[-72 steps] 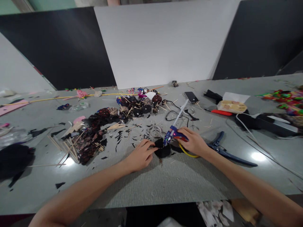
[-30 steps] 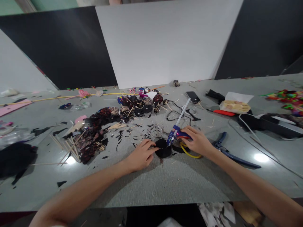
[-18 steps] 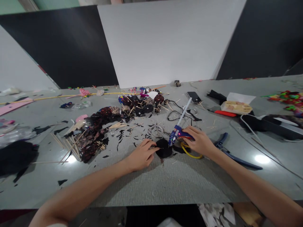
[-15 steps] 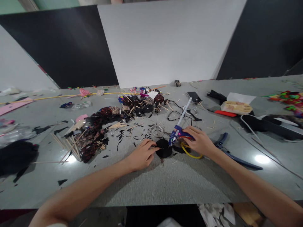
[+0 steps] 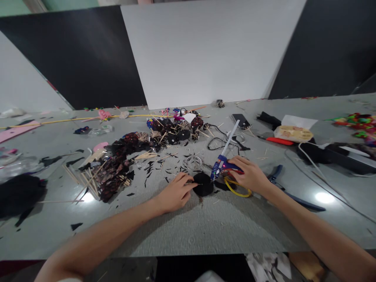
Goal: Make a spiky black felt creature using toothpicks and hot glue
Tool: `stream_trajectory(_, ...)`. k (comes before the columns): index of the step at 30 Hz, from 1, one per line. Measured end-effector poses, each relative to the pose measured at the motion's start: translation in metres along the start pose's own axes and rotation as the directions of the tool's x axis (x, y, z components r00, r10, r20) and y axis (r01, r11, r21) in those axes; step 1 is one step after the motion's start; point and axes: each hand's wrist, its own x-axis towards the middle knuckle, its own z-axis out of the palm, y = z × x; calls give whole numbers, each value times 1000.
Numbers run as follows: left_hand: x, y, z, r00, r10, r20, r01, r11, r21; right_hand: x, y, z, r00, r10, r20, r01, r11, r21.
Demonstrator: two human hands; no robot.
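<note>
My right hand (image 5: 247, 172) is wrapped round the handle of a blue glue gun (image 5: 219, 166), with a long pale glue stick (image 5: 230, 137) rising from its back. Its nozzle points down at the right edge of a round black piece (image 5: 203, 184) lying on the table. At the left edge of that piece, my left hand (image 5: 178, 191) has thumb and fingers pinched together; what they hold is too small to make out. A yellow loop (image 5: 239, 192) lies below the glue gun.
Black scraps and wooden sticks (image 5: 88, 182) litter the left. Dark decorated clusters (image 5: 117, 172) curve across the middle. Blue-handled pliers (image 5: 296, 199), a red-handled tool (image 5: 279, 141), a phone (image 5: 241, 120) and cables lie on the right. Tall boards (image 5: 211, 51) stand behind.
The glue gun in my right hand has shifted slightly to the right, showing more of the black piece. My left hand has stayed almost still.
</note>
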Motion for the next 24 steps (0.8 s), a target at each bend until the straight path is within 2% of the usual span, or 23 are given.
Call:
stream_trajectory(13,0,1,-1,1000,-2,-2,2,1000,6,-2,7,-2,1000,0,-12,0,1000,3)
stream_trajectory(24,-1,0,0,1000,3,-3,-3,1000,3,0,7,-7,999,-44,-7,43,997,-59)
